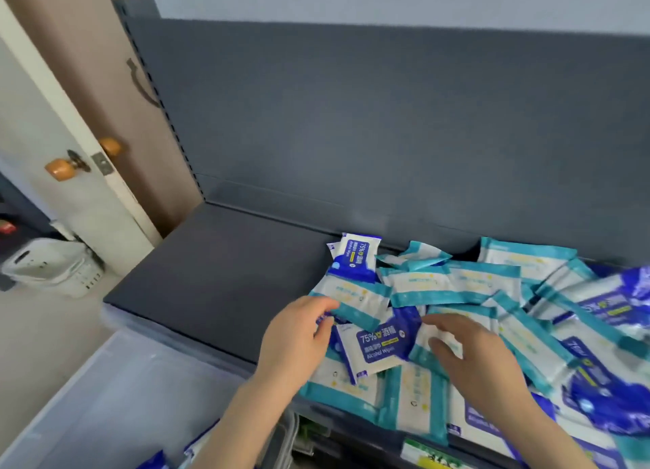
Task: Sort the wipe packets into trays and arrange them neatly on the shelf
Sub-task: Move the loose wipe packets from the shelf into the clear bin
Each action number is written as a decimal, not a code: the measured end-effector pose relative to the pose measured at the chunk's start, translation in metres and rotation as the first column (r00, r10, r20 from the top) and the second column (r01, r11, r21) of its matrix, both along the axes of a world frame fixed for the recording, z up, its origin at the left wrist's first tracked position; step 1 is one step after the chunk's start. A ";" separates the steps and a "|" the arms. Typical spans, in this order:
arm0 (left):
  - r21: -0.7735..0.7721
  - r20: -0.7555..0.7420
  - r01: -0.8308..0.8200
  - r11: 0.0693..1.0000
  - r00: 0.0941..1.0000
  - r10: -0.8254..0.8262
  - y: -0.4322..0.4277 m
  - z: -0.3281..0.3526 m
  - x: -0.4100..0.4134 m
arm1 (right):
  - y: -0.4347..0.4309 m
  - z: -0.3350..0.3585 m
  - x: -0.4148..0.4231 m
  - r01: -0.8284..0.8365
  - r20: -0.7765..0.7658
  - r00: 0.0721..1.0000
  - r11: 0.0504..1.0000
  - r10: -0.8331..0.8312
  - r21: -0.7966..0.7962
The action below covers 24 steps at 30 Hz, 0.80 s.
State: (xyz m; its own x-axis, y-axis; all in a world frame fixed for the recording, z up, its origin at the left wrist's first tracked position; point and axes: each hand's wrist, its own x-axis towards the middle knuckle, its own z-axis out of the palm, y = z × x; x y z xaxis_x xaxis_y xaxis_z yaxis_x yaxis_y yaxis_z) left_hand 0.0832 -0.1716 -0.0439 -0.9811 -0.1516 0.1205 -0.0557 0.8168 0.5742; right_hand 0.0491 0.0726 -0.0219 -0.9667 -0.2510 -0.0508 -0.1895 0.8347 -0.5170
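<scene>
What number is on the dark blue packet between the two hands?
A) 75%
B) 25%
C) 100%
A: the dark blue alcohol wipe packet has 75% printed on it in white. It lies between the left hand, which pinches a teal-edged wipe packet, and the right hand.

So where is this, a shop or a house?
Probably a small shop or stockroom: a grey metal display shelf, a heap of wipe packets on it, and a clear plastic tray below.
</scene>
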 end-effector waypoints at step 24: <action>-0.257 0.011 0.070 0.964 0.997 -0.070 0.048 0.005 -0.056 | 0.010 0.032 -0.141 -0.120 -0.190 0.973 0.991 0.128 0.052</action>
